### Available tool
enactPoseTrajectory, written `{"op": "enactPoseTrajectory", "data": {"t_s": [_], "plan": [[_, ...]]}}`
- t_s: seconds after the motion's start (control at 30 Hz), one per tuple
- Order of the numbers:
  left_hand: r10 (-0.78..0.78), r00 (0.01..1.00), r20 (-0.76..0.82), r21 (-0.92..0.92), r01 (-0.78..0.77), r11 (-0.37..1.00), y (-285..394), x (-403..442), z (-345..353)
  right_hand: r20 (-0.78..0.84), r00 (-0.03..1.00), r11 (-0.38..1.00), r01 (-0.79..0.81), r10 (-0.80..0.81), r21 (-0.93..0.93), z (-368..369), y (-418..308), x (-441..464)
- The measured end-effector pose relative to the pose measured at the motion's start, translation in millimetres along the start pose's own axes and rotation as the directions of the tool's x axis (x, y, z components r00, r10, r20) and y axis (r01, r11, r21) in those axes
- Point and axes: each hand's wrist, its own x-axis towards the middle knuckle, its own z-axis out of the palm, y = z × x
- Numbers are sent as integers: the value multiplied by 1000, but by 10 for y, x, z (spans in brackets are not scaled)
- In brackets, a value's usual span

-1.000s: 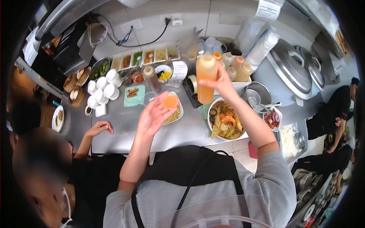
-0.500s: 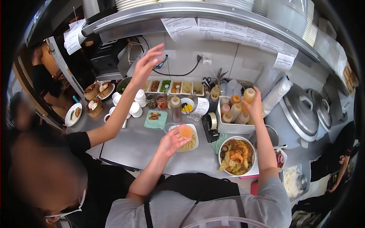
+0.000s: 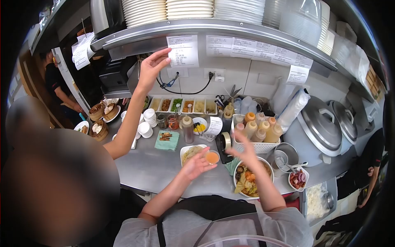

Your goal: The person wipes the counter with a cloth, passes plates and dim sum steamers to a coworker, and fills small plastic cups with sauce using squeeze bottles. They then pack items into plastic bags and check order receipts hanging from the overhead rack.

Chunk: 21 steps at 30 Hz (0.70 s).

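My left hand [image 3: 195, 165] holds a small clear sauce cup [image 3: 212, 157] of orange sauce at its fingertips, over the counter. Partly behind it is a white dish [image 3: 186, 153] of pale food. My right hand [image 3: 245, 151], a little blurred, is open with fingers apart and nothing in it. It hovers above a large white bowl [image 3: 236, 184] of cooked vegetables and other food, hiding part of it. Just beyond my right hand stands a white basket [image 3: 257, 147] of squeeze bottles [image 3: 249, 129]. A tape dispenser [image 3: 223, 147] sits between my hands.
At the left, a co-worker's hand [image 3: 154, 69] touches an order slip [image 3: 183, 51] under the shelf [image 3: 222, 25]. A metal pot [image 3: 293, 153] and a bowl of red onion [image 3: 298, 180] stand at right. Topping trays [image 3: 183, 106] line the back; bamboo steamers [image 3: 98, 129] are left.
My right hand has let go of a squeeze bottle at the basket and come down over the bowl. My left hand moved slightly right with the cup. The co-worker's hand now meets the slip.
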Motion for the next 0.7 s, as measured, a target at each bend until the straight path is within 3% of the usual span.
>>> {"op": "enactPoseTrajectory", "data": {"t_s": [0.07, 0.1, 0.17, 0.33, 0.4, 0.47, 0.53, 0.6, 0.7], "plan": [[-15, 999, 46, -3, 16, 1000, -38, 2, -7, 128, 991, 986, 12, -33, 165, 258, -246, -197], [-22, 998, 59, -5, 22, 1000, -55, -1, -18, 161, 986, 990, 25, -47, 139, 349, -264, -256], [-71, 988, 140, 58, 64, 996, -61, 3, -54, 117, 991, 978, 36, -61, 205, 475, -232, -326], [-114, 981, 158, 59, 106, 993, -121, -10, -73, 81, 996, 984, 19, -34, 179, 516, -231, -387], [-53, 986, 156, 208, 20, 978, -105, -60, 6, 77, 997, 984, 5, -20, 179, 522, -224, -400], [-44, 986, 158, 230, 6, 973, -124, -20, -58, 2, 999, 949, -48, 49, 312, 541, -179, -403], [-36, 986, 163, 253, -6, 968, -151, 35, -152, 8, 998, 942, -67, 68, 329, 503, -202, -403], [-138, 988, 75, -16, 139, 990, -130, 78, -276, 15, 996, 934, -83, 83, 347, 493, -207, -406], [-148, 978, 150, 78, 138, 987, -105, 125, -415, 61, 995, 945, -91, 76, 315, 563, -155, -458]]}}
